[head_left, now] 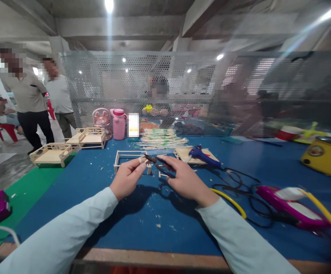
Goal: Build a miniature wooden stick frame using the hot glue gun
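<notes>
My left hand (127, 179) pinches a short wooden stick (146, 161) between thumb and fingertips. Wrapped round the handles of dark cutting pliers (161, 167), my right hand (189, 182) brings their jaws right up to the stick. Whether the jaws touch the wood I cannot tell. Just behind my left hand stands an open frame of thin sticks (116, 160), partly covered by my fingers. Beyond my right hand a blue glue gun (208, 156) rests on a flat wooden stick panel (182, 153).
Several bundled sticks (162, 137) lie toward the mesh screen (96, 87). Miniature wooden beds (51, 154) stand left, near a pink bottle (119, 125) and a lit screen (133, 125). Black cable (239, 186), a purple power strip (292, 209) and a yellow pot (327, 156) occupy the right.
</notes>
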`<state>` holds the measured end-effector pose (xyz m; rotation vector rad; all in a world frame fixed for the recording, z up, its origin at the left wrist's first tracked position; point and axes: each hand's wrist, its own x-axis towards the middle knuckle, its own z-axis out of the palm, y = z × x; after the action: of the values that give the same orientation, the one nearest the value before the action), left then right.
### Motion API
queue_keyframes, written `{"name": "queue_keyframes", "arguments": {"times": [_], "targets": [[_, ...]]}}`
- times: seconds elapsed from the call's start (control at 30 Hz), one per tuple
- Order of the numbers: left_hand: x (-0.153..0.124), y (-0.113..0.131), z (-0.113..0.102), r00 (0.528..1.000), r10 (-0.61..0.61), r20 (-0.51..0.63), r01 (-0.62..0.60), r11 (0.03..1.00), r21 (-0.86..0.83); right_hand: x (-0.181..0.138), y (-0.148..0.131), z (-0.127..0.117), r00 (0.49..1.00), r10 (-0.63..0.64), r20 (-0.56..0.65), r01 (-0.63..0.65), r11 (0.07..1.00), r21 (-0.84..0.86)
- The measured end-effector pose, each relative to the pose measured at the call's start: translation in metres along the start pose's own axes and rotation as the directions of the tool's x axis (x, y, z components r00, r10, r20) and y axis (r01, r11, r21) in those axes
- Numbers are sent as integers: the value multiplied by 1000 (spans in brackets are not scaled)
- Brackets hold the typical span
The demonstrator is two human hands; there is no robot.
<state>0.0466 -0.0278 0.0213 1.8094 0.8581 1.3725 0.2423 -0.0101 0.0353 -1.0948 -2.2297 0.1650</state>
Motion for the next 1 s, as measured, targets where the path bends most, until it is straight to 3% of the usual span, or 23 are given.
{"name": "queue_keyframes", "arguments": {"times": [0.47,0.73,1.0], "targets": [[-1,0,0,1000,15,10,-16,999,29,0,-2,-1,998,-5,68,3,999,34],[-1,-2,1,999,27,-17,-27,1000,8,0,-2,-1,997,-57,48,55,997,48],[-1,-2,2,998,24,-49,-25,999,-22,1,-4,-2,998,-32,51,31,999,33]]}}
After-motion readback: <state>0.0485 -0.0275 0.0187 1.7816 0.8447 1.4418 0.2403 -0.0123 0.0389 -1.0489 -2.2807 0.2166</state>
